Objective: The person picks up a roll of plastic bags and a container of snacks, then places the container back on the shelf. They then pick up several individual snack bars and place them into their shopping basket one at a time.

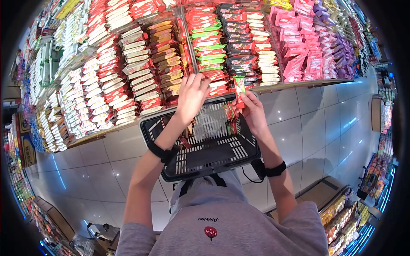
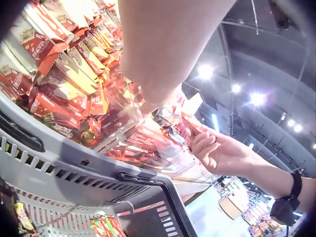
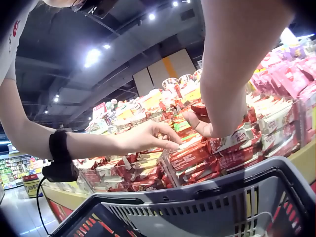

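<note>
A small red and green packet (image 1: 240, 91) is pinched between the thumb and fingers of the right hand (image 1: 255, 112), above the right edge of a dark basket (image 1: 200, 164). The left hand (image 1: 193, 94) reaches over the basket's far rim to the front of the red packets (image 1: 215, 83); its fingers are slightly bent at them. In the right wrist view the left hand (image 3: 155, 137) has its fingertips at a red packet (image 3: 190, 157), and whether it grips one cannot be told. The left wrist view shows the right hand (image 2: 215, 150) holding a red packet (image 2: 193, 123).
Stacked rows of packets fill the shelf: black ones (image 1: 241, 64), pink ones (image 1: 294, 47) and white ones (image 1: 92, 85). Clear dividers stand between sections. A few packets (image 2: 106, 226) lie inside the basket. Tiled floor (image 1: 314, 115) runs beside and below the shelf.
</note>
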A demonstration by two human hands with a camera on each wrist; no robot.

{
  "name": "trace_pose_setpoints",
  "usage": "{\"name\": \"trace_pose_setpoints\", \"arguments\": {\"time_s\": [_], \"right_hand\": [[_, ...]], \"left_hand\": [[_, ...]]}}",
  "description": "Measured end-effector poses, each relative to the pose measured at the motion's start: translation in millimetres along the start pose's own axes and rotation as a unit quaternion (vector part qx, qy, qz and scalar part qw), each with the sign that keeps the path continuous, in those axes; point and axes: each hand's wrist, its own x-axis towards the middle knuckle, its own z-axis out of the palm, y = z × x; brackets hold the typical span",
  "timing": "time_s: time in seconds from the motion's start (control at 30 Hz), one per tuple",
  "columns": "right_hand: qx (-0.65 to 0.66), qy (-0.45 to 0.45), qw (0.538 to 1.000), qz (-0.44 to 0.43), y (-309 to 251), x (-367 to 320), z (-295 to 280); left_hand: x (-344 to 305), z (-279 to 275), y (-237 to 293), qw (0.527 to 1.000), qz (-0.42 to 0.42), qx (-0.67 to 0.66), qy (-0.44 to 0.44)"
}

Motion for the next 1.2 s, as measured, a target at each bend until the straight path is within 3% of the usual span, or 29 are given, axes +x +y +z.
{"name": "trace_pose_setpoints", "arguments": {"time_s": [0.07, 0.2, 0.3, 0.37, 0.4, 0.5, 0.63, 0.7, 0.77, 0.8, 0.87, 0.9, 1.03, 1.07, 1.1, 1.13, 1.17, 1.2], "right_hand": [[-0.039, 0.006, 0.999, -0.021, -1, -1, 2], [-0.122, -0.016, 0.992, -0.021, 11, -2, -12], [-0.163, -0.058, 0.984, -0.033, 21, -14, -19], [-0.227, -0.080, 0.970, -0.026, 30, -22, -33], [-0.241, -0.048, 0.969, 0.035, 27, -31, -31], [-0.234, 0.002, 0.961, 0.150, 59, -33, -54], [-0.206, 0.043, 0.946, 0.245, 155, 3, -122], [-0.310, 0.152, 0.915, 0.208, 205, 33, -148], [-0.273, 0.281, 0.882, 0.263, 270, 80, -188], [-0.252, 0.343, 0.858, 0.287, 272, 91, -181], [-0.283, 0.316, 0.870, 0.253, 271, 93, -180], [-0.298, 0.305, 0.874, 0.233, 259, 89, -173], [-0.504, 0.401, 0.748, 0.165, 256, 93, -169], [-0.440, 0.378, 0.788, 0.206, 281, 104, -197], [-0.400, 0.404, 0.793, 0.218, 277, 102, -196], [-0.359, 0.428, 0.797, 0.229, 275, 100, -193], [-0.316, 0.451, 0.800, 0.238, 273, 99, -188], [-0.331, 0.419, 0.804, 0.261, 246, 91, -161]], "left_hand": [[3, -7, 11, 0.997, -0.020, -0.032, 0.063], [-17, 0, 30, 0.957, -0.126, -0.252, 0.066], [-39, 0, 49, 0.923, -0.151, -0.355, -0.014], [-64, 17, 53, 0.933, -0.137, -0.324, -0.076], [-76, 27, 54, 0.936, -0.130, -0.309, -0.106], [-99, 44, 57, 0.872, -0.226, -0.352, -0.254], [-128, 106, 44, 0.842, -0.267, -0.374, -0.284], [-146, 143, 35, 0.850, -0.269, -0.370, -0.261], [-153, 164, 30, 0.848, -0.292, -0.354, -0.265], [-150, 168, 29, 0.842, -0.313, -0.340, -0.278], [-149, 174, 26, 0.803, -0.372, -0.330, -0.327], [-149, 177, 26, 0.807, -0.368, -0.332, -0.321], [-155, 180, 26, 0.812, -0.364, -0.348, -0.297], [-150, 173, 28, 0.800, -0.376, -0.361, -0.297], [-152, 173, 27, 0.788, -0.389, -0.375, -0.296], [-153, 173, 26, 0.822, -0.350, -0.360, -0.270], [-152, 173, 24, 0.826, -0.341, -0.364, -0.263], [-152, 173, 22, 0.829, -0.333, -0.368, -0.256]]}}
